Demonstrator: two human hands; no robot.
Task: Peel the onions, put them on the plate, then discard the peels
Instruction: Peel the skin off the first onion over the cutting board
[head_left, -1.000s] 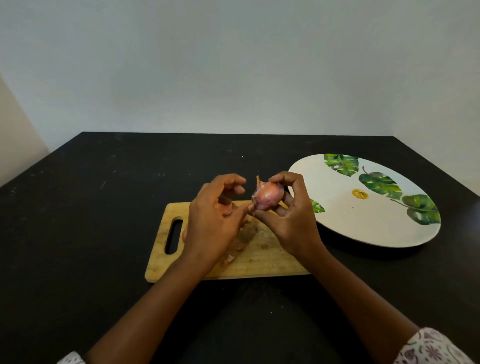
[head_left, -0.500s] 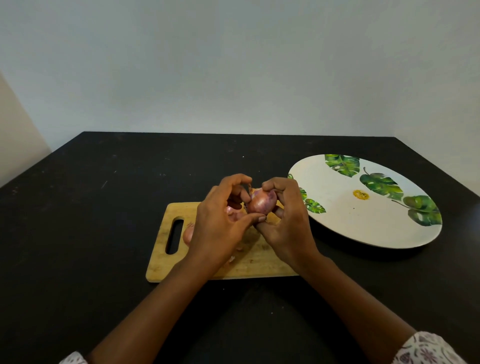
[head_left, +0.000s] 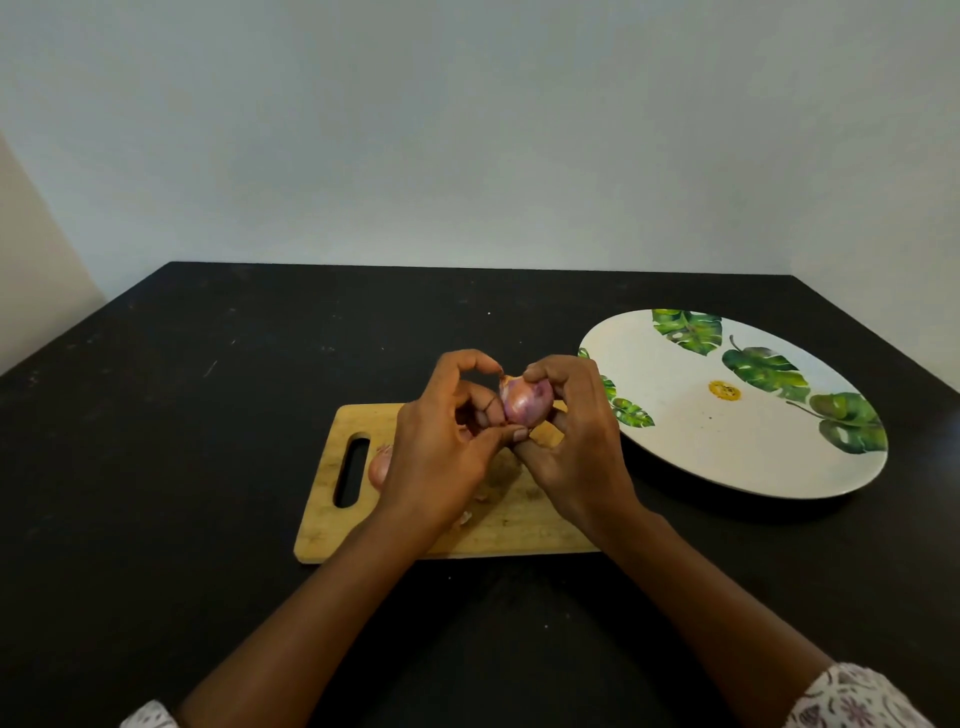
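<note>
A small purple-pink onion (head_left: 524, 401) is held above the wooden cutting board (head_left: 332, 514). My right hand (head_left: 576, 447) grips it from the right and below, fingers curled round it. My left hand (head_left: 441, 452) pinches at the onion's left side with thumb and fingertips. A second onion (head_left: 379, 466) lies on the board beside the handle slot, mostly hidden behind my left hand. Small peel scraps (head_left: 475, 506) lie on the board under my hands. The white plate (head_left: 737, 447) with green leaf prints sits to the right, with no onion on it.
Everything stands on a black table (head_left: 182, 467) whose far edge meets a pale wall. The plate's left rim lies close to the board's right end.
Both hands have shifted slightly left and closer together. My left fingers have moved onto the onion's left side, and the onion has turned in my right hand.
</note>
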